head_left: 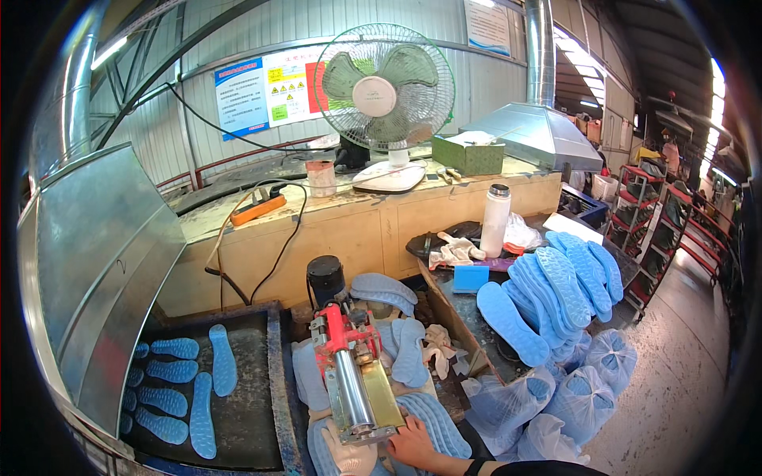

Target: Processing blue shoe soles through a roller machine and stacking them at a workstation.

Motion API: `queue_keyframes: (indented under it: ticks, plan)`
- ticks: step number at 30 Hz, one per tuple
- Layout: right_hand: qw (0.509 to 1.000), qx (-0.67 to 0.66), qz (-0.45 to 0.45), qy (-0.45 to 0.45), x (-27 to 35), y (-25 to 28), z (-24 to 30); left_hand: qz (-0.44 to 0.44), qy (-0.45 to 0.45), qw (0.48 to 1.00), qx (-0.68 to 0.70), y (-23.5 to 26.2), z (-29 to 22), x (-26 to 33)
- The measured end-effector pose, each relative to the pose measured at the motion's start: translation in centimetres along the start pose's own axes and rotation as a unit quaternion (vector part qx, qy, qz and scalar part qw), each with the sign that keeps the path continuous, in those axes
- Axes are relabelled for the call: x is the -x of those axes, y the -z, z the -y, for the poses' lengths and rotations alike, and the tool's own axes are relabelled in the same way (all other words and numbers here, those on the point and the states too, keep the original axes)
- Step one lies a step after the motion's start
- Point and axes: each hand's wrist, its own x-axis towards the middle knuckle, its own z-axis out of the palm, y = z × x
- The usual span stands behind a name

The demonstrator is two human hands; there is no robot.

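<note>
A small roller machine [355, 389] with a red body, a shiny steel roller and a brass-coloured plate stands at the centre near me. My right hand [413, 444], bare, is at the plate's near right corner with its fingers bent and closed; what is in them, if anything, is hidden. In a white glove, my left hand [349, 458] is beneath the machine's near end, its fingers mostly hidden. Stacked blue insoles [435, 420] lie just right of my right hand. More blue insoles [409, 353] surround the machine.
Blue insoles [202, 412] lie spread in a dark tray [250, 432] at left. A pile of insoles [548, 289] covers the right bench, above filled plastic bags [583, 404]. Behind stand a fan [381, 95], a white bottle [495, 222] and an orange power strip [258, 210] with cables.
</note>
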Motion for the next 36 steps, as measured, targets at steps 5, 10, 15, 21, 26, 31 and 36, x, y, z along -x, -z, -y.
queue_keyframes:
  ticks: [5,10,15,21,26,31,36]
  plan:
    - [1.000,-0.007,-0.003,-0.003,0.1,0.0,0.1,0.016,0.013,0.999,0.037,-0.8,0.4,0.3]
    - [0.999,-0.026,-0.039,0.012,0.0,-0.4,-0.4,0.028,0.021,0.999,0.042,-0.4,0.1,0.2]
    - [1.000,-0.003,-0.007,-0.003,0.0,0.2,0.0,0.044,0.027,0.998,0.031,0.1,-0.1,0.1]
    - [1.000,0.001,0.005,-0.003,-0.1,0.0,-0.1,0.019,0.014,0.999,0.021,-0.1,0.1,0.1]
    - [1.000,-0.005,0.005,-0.010,-0.2,0.2,0.1,-0.009,0.003,1.000,0.007,-0.4,0.2,0.2]
    - [1.000,-0.008,0.012,-0.011,-0.1,-0.3,-0.2,-0.017,0.000,1.000,0.016,-0.4,0.2,0.1]
    - [1.000,-0.022,0.015,-0.011,0.1,-0.6,-0.6,-0.031,-0.008,0.999,0.001,0.2,0.0,-0.1]
